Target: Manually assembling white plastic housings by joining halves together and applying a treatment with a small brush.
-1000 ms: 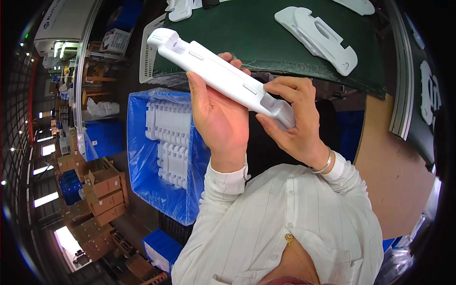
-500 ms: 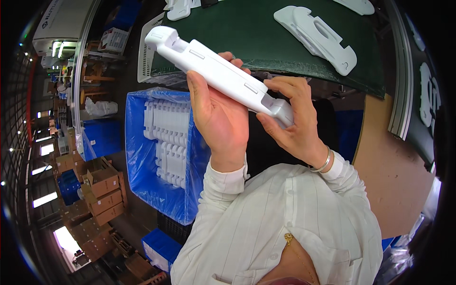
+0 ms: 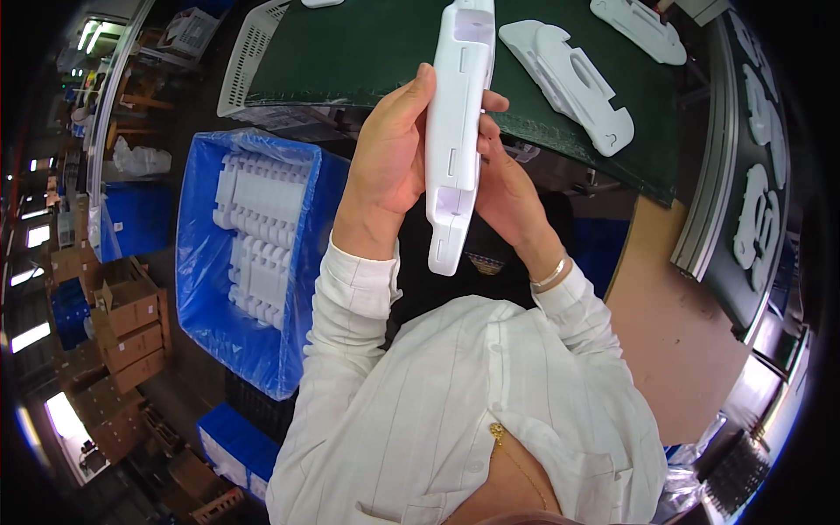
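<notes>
Turned from slanting to nearly upright since a moment ago: long white plastic part (image 3: 457, 131), raised above the dark green belt (image 3: 350, 52). Gripped by 2 hands. Left hand (image 3: 389, 162) wrapped around the left edge, fingers curled on its side. Right hand (image 3: 507, 188) pressed against the back and right edge, fingers mostly hidden. Another white part (image 3: 569, 83) lying on the belt, just right. Blue bin (image 3: 197, 262) of white parts down at left.
</notes>
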The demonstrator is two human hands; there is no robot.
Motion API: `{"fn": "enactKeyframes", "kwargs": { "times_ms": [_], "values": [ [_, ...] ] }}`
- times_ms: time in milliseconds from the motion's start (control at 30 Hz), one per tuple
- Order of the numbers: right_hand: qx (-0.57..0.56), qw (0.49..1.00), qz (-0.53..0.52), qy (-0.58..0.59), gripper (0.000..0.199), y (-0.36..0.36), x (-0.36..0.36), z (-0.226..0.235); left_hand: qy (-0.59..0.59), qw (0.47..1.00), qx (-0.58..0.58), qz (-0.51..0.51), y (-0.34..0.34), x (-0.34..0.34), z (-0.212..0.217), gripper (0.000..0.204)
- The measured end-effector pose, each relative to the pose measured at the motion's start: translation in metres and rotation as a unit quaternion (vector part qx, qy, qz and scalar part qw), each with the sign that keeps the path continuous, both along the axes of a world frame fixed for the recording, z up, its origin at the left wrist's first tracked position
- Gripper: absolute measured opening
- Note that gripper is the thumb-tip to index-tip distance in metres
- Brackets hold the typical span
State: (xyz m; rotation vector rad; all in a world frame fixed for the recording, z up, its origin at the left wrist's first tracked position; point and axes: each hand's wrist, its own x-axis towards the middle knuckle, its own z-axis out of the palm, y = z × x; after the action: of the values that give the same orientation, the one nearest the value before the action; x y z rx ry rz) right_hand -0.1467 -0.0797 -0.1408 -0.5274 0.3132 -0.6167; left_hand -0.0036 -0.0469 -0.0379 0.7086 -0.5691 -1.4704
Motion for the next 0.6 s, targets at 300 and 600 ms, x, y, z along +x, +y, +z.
{"fn": "enactKeyframes", "kwargs": {
  "times_ms": [300, 600],
  "values": [
    [0.019, 0.995, -0.08, -0.055, 0.05, 0.003, 0.005, -0.003, -0.27, 0.95, -0.056, 0.146, 0.01, -0.022, 0.003, 0.047],
    [0.005, 0.984, -0.114, -0.138, 0.053, -0.007, -0.002, -0.014, -0.609, 0.757, -0.089, 0.221, 0.032, -0.042, 0.001, 0.041]
  ]
}}
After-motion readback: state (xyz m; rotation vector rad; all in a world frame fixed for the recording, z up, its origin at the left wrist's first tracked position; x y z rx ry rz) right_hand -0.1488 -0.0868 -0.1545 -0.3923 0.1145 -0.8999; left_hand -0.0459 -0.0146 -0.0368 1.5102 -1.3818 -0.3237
